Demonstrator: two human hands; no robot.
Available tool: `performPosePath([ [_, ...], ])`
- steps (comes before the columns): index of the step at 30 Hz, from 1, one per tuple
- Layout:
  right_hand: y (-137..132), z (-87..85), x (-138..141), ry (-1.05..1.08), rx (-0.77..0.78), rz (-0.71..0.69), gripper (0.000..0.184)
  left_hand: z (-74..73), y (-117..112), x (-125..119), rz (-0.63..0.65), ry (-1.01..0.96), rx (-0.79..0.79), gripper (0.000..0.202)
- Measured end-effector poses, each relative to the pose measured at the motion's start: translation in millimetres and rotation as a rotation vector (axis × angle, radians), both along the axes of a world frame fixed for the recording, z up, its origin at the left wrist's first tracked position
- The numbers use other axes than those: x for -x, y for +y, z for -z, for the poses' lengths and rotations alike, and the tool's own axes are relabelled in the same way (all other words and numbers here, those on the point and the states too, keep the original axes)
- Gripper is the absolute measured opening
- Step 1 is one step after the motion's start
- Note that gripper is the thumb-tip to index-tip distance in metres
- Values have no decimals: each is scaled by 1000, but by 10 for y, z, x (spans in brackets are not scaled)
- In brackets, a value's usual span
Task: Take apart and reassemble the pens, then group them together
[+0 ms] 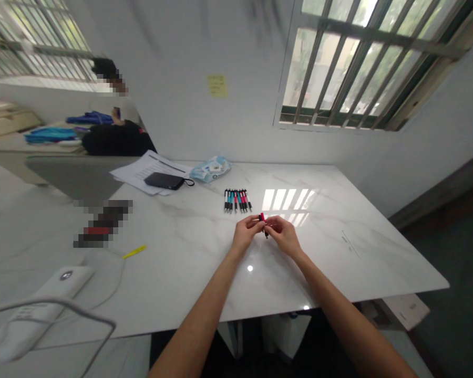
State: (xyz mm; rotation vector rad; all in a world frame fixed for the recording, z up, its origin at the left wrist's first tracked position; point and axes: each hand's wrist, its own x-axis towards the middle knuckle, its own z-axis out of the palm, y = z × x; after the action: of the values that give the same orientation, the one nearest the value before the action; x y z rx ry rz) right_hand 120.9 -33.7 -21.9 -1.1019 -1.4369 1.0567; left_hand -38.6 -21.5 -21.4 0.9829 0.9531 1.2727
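Note:
My left hand [245, 232] and my right hand [284, 233] meet over the middle of the white marble table [189, 273]. Both are closed, pinching a small red and black pen [263, 221] between them. Just beyond my hands lies a neat row of several pens [237, 200] with black, teal and red barrels, side by side.
A black pouch [164, 180] rests on papers [142, 169] at the far left, a blue packet [210, 169] beside them. A yellow strip [134, 252] and a white device [39, 304] with a cable lie near left. A person sits at the back left. A barred window is at upper right.

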Motion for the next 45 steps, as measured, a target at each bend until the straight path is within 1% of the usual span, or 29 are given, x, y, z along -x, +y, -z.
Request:
performPosePath([
  [1, 6, 16, 63, -1, 3, -12, 29, 3, 4, 8, -8, 2, 0, 54],
  [3, -13, 15, 56, -25, 0, -27, 29, 6, 15, 6, -37, 14, 2, 51],
  [5, -85, -25, -105, -131, -61, -13, 30, 5, 24, -11, -48, 34, 7, 49],
  [6, -145, -51, -238, -213, -118, 24, 30, 4, 27, -20, -47, 40, 11, 48],
  [8, -315, -85, -598, -398, -250, 177, 30, 4, 30, -29, -37, 49, 21, 47],
  [9, -420, -82, -818, -461, -290, 303, 31, 4, 31, -30, -35, 52, 25, 47],
  [11, -640, -22, -1296, -577, -290, 554, 36, 3, 36, -28, -34, 56, 27, 47],
  [13, -827, 93, -1751, -677, -238, 794, 44, 2, 47, -30, -33, 65, 23, 46],
  [14, -895, 159, -1940, -721, -200, 858, 48, 2, 55, -35, -33, 72, 20, 46],
  [15, -944, 222, -2093, -748, -158, 860, 52, 1, 63, -42, -33, 82, 18, 46],
  [17, -986, 321, -2289, -772, -91, 837, 57, -3, 74, -58, -34, 104, 15, 46],
  [20, -946, 364, -2374, -830, -98, 807, 56, -25, 66, -66, -42, 129, 14, 48],
  [22, -875, 316, -2346, -852, -140, 810, 54, -49, 46, -52, -47, 142, 21, 49],
  [23, -824, 272, -2305, -827, -149, 820, 54, -61, 36, -42, -48, 144, 27, 50],
  [25, -670, 154, -2141, -683, -140, 838, 51, -75, 29, -20, -44, 134, 37, 50],
  [26, -561, 89, -2007, -572, -129, 826, 48, -75, 36, -10, -41, 129, 36, 50],
  [27, -430, 27, -1834, -446, -116, 780, 46, -71, 50, 0, -41, 128, 28, 50],
  [28, -282, -25, -1628, -306, -117, 686, 43, -62, 70, 12, -50, 132, 17, 51],
  [29, -124, -64, -1399, -195, -116, 546, 40, -51, 93, 26, -65, 138, 6, 52],
  [30, 35, -84, -1160, -116, -112, 411, 37, -39, 116, 43, -85, 146, -3, 53],
  [32, 315, -73, -721, -15, -79, 218, 34, -25, 149, 90, -124, 185, -19, 54],
  [33, 415, -46, -548, 3, -52, 159, 34, -26, 153, 117, -139, 228, -34, 52],
  [34, 482, -11, -416, 13, -30, 129, 33, -32, 146, 144, -154, 290, -60, 48],
  [35, 514, 31, -328, 20, -13, 101, 33, -43, 130, 166, -170, 366, -97, 42],
  [36, 516, 73, -278, 27, 2, 80, 33, -56, 107, 180, -184, 449, -146, 35],
  [38, 457, 150, -266, 47, 31, 49, 31, -80, 49, 174, -198, 589, -250, 24],
  [40, 381, 197, -308, 84, 70, 42, 32, -91, 0, 121, -150, 675, -311, 20],
  [42, 342, 213, -344, 135, 102, 61, 34, -88, -31, 49, -99, 727, -319, 19],
  [45, 363, 214, -349, 222, 120, 83, 35, -76, -50, -23, -45, 756, -313, 17],
])
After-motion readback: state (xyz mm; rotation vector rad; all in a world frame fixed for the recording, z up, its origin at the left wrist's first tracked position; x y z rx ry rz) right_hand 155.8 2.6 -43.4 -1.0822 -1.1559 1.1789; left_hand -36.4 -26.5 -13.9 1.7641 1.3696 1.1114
